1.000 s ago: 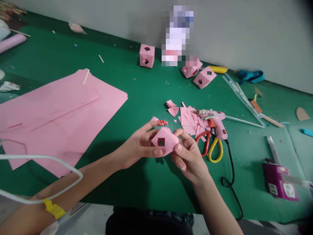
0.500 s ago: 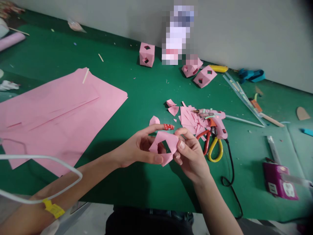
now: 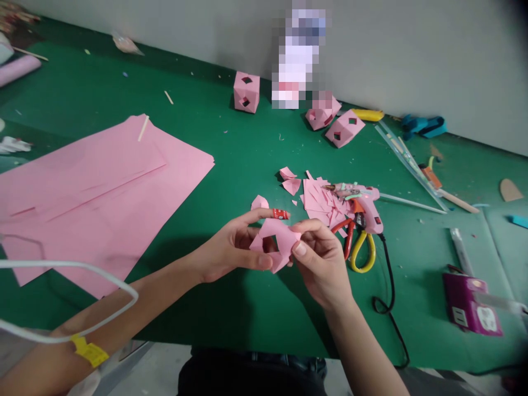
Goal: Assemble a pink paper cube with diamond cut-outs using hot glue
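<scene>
A folded pink paper shape [image 3: 281, 237] with a dark diamond-shaped opening is held between both hands above the green table. My left hand [image 3: 231, 245] grips its left side, thumb in front at the lower edge; a red patterned wrap covers the tip of its index finger. My right hand [image 3: 319, 258] pinches the right edge between thumb and fingers. Just behind the left index finger lies a small pink paper piece [image 3: 259, 202]. Two more curled pink pieces [image 3: 291, 186] rest farther back, beside a pile of pink paper strips [image 3: 315, 203].
A pink glue gun [image 3: 369, 206] lies on the strips, its black cord [image 3: 390, 286] trailing to the front edge. Red and yellow handles [image 3: 363, 253] show beneath it. Pink sheets [image 3: 165, 192] cover the left; folded paper cubes [image 3: 246, 93] stand at the back. A purple box [image 3: 470, 302] sits right.
The paper shape has turned slightly in my hands, and its opening looks narrower. My right thumb and fingers have shifted a little left along its right edge.
</scene>
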A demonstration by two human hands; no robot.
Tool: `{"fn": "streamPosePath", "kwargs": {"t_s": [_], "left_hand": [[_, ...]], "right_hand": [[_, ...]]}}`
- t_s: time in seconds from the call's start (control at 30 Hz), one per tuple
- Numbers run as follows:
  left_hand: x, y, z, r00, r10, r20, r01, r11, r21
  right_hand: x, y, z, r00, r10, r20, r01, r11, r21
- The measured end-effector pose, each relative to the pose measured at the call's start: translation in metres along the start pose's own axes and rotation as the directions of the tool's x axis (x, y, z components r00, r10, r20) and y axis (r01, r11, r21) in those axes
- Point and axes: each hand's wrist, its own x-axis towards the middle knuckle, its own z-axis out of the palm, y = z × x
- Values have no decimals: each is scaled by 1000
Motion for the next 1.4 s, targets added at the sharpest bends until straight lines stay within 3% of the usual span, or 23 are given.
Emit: {"fn": "streamPosePath", "kwargs": {"t_s": [0.2,0.43,0.93,1.13,1.4], "left_hand": [[-1,6,5,998,44,-33,-45,999,-19],[-2,11,2,997,52,-58,-49,998,50],[-1,11,4,996,68,-61,-64,996,67],[3,13,6,978,169,-121,-172,985,-12],[4,20,2,949,212,-233,-202,977,66]], "right_hand": [[-1,4,0,999,-34,22,34,999,16],[-1,1,-3,997,-81,-11,79,991,-104],[-2,3,-1,999,-33,-35,30,997,-72],[-1,2,-3,996,-81,-38,78,994,-74],[-1,5,-10,943,-333,-4,308,876,-372]]}}
